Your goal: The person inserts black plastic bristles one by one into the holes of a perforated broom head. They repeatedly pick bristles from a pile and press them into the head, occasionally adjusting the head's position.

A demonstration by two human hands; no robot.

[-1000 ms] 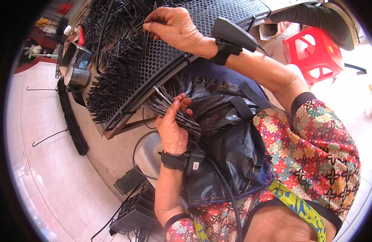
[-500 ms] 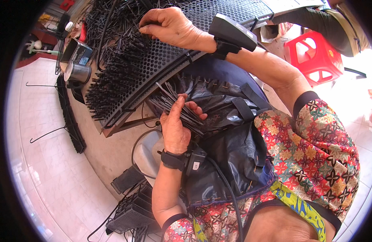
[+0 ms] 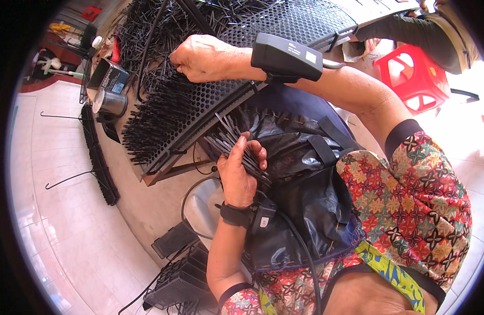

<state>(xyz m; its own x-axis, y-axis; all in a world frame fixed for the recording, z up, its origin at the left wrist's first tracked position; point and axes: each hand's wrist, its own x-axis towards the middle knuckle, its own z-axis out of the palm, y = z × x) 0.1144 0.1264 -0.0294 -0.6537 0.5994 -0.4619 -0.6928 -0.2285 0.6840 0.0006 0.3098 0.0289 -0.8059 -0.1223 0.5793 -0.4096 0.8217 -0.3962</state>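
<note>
My left hand is closed around a bundle of thin dark sticks, their ends fanning out above the thumb. It is just above the black apron on my lap. My right hand is over the black perforated board, its fingers curled together with the tips turned down. Whatever they may pinch is hidden. Just below and left of that hand, a dense block of upright black sticks stands in the board's holes. Farther right, the holes of the board are bare.
Loose black sticks lie heaped behind the board. At the left are a metal can and a dark box. A red stool stands at the right, beside another person's leg. Black racks rest below left.
The right hand has shifted left and slightly down, and its fingers are more curled. The left hand still grips the bundle. The whole view has shifted slightly.
</note>
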